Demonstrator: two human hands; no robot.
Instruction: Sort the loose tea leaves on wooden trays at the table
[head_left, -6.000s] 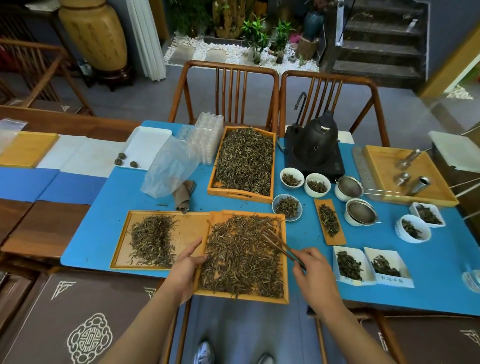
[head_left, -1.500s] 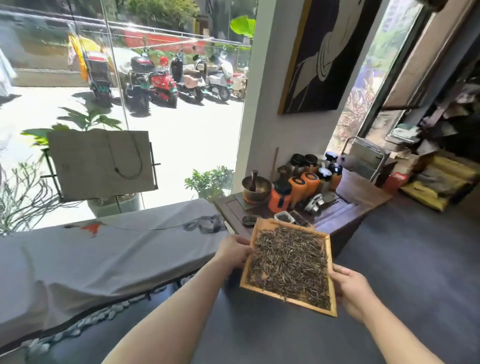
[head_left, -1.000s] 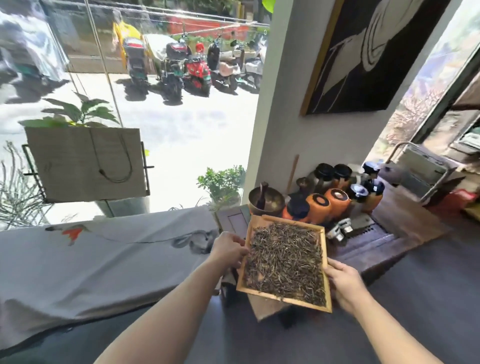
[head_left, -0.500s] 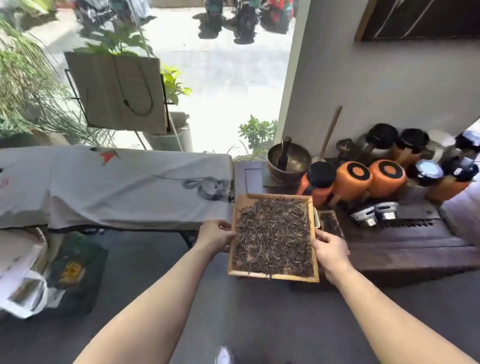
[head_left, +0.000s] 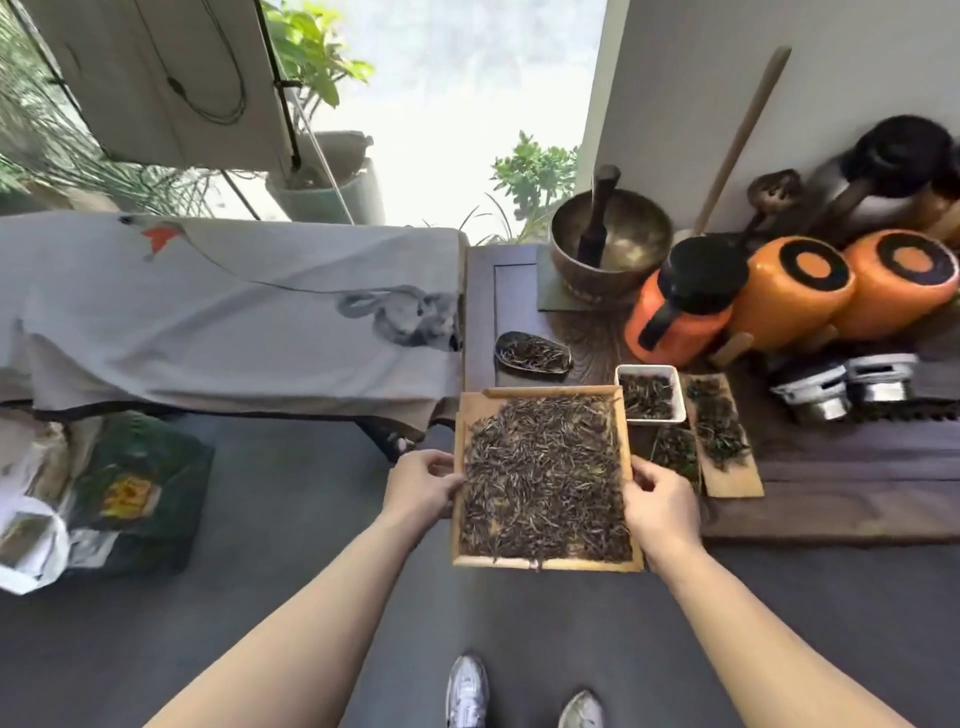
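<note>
**Head view: tray held level, desk edge just ahead**

Head view looks down past two shoes on the dark floor to the wooden tray, carried in the air in front of the body. The left hand grips the tray's left rim, its thumb over the top edge and the other fingers hidden beneath. The right hand grips the right rim in the same way, thumb on top. The two hands sit opposite each other at about the middle of the sides, so neither is nearer to the load. The tray's slightly longer axis runs away from the body. Loose tea leaves cover nearly all of its floor, with a few hanging over the near rim.

The far rim reaches over the edge of the dark wooden desk; whether it touches cannot be told. Setting the tray down likely calls for a push straight forward along that axis. Just right of the far corner stands a small white dish, and beside it a wooden board, both holding darker leaves. A dark scoop of leaves lies just beyond the far rim, so the free desk ahead looks tight. Farther back stand a brass bowl and orange jars against the wall.
</note>
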